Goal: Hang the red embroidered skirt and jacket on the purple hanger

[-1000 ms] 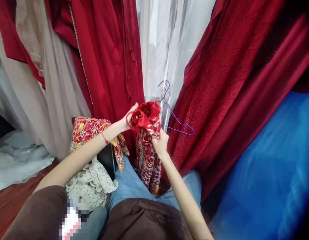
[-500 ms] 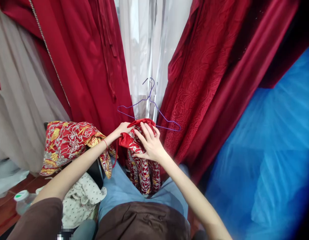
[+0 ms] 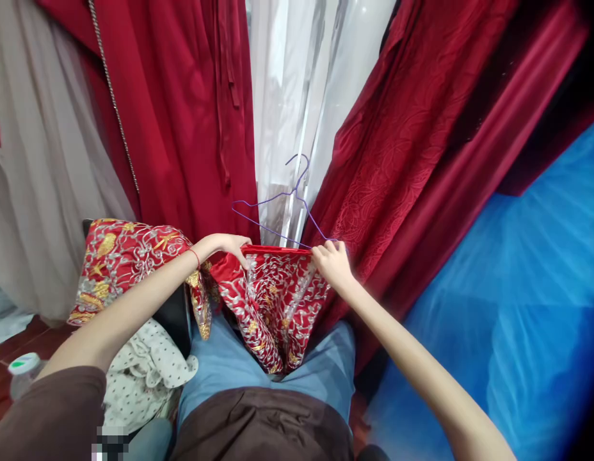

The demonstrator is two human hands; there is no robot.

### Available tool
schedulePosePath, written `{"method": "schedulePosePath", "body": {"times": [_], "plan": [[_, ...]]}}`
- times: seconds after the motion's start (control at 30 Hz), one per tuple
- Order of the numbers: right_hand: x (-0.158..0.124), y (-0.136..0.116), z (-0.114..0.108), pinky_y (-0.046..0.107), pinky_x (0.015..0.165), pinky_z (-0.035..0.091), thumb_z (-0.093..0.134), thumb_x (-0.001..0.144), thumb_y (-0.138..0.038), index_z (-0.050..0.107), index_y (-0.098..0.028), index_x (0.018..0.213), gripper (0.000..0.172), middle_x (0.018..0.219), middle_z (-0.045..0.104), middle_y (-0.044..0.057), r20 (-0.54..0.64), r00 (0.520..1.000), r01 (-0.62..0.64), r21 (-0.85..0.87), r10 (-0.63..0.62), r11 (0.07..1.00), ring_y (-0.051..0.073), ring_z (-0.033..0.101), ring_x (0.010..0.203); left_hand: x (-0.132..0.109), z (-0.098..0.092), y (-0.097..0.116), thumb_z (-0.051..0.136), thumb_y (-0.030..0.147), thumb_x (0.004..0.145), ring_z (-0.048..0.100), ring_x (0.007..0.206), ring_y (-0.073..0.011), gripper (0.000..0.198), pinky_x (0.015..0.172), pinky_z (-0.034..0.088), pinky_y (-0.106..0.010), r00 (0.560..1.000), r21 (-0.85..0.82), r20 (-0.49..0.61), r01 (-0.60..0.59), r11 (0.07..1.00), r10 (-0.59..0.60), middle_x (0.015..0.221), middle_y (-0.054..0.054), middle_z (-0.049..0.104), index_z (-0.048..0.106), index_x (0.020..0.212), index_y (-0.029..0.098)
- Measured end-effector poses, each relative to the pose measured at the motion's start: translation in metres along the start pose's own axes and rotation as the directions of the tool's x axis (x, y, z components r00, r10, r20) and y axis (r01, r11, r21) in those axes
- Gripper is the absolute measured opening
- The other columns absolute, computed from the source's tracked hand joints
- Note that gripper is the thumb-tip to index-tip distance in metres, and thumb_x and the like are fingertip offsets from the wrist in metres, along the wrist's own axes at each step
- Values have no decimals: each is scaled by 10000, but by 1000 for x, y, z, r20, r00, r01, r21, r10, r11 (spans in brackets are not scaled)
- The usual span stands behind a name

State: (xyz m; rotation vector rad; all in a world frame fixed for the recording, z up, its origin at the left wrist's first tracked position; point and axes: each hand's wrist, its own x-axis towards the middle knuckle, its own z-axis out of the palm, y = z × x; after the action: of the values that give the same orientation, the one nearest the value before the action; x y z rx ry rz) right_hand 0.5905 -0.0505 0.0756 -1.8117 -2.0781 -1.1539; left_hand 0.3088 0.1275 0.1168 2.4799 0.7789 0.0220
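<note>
A red garment (image 3: pixel 272 294) embroidered in silver and gold hangs in front of me above my lap. Its top edge is stretched flat along the bottom bar of a purple wire hanger (image 3: pixel 282 205). My left hand (image 3: pixel 230 246) pinches the left end of that edge. My right hand (image 3: pixel 331 262) grips the right end, by the hanger's right corner. Both hands are closed on the cloth. The hanger's hook points up in front of white fabric.
Dark red dresses (image 3: pixel 191 115) and a red patterned drape (image 3: pixel 422 160) hang on both sides of white sheer fabric (image 3: pixel 292 96). A second embroidered red garment (image 3: pixel 124 262) lies over a dark chair at the left, above dotted white cloth (image 3: pixel 143 378). Blue plastic sheeting (image 3: pixel 508 307) fills the right. A bottle (image 3: pixel 23 374) stands at lower left.
The bunched red garment has been spread out along the hanger's bottom bar. My hands moved apart, the right one from the middle of the cloth to its right end.
</note>
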Motion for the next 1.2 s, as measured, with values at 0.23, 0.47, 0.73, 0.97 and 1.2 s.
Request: {"method": "schedulePosePath", "body": {"times": [0.23, 0.47, 0.73, 0.97, 1.2], "plan": [[-18, 35, 17, 429, 860, 382, 415, 979, -164, 650, -113, 1227, 345, 991, 747, 144, -154, 987, -36, 67, 46, 997, 287, 566, 973, -15, -5, -39, 734, 235, 533, 537, 482, -149, 103, 520, 436, -246, 946, 212, 25, 310, 927, -323, 490, -31, 631, 657, 496, 177], [-51, 28, 8, 328, 781, 502, 343, 1005, -205, 650, -162, 1097, 323, 953, 726, 128, -172, 977, 186, 427, -123, 885, 207, 664, 885, 21, -3, -38, 598, 263, 720, 682, 711, -252, 243, 653, 501, -294, 842, 295, -420, 479, 826, -338, 697, -174, 713, 759, 806, 103], [-78, 37, 14, 251, 545, 314, 382, 1036, -315, 630, -186, 954, 291, 682, 684, 34, 268, 938, 116, 353, -219, 928, 144, 611, 557, 48, 38, -18, 373, 110, 911, 502, 1321, -372, 385, 1029, 431, -523, 687, 623, -672, 325, 711, 275, 1385, -272, 561, 735, 1034, 71], [-87, 73, 36, 252, 564, 305, 395, 1039, -300, 620, -194, 956, 262, 718, 701, 40, 378, 913, 68, 224, -151, 972, 152, 640, 615, 64, 31, -21, 421, 25, 867, 347, 1476, -313, 345, 1183, 304, -554, 792, 731, -444, 49, 681, 419, 1491, -199, 500, 707, 1043, 103], [-91, 73, 34, 254, 636, 371, 458, 1015, -272, 614, -202, 928, 192, 948, 749, 79, 326, 935, 77, 204, -142, 976, 140, 650, 647, 43, 40, -26, 367, 39, 910, 434, 1430, -251, 359, 1098, 471, -403, 819, 691, -407, -14, 723, 405, 1433, -209, 554, 672, 1094, 84]]}}
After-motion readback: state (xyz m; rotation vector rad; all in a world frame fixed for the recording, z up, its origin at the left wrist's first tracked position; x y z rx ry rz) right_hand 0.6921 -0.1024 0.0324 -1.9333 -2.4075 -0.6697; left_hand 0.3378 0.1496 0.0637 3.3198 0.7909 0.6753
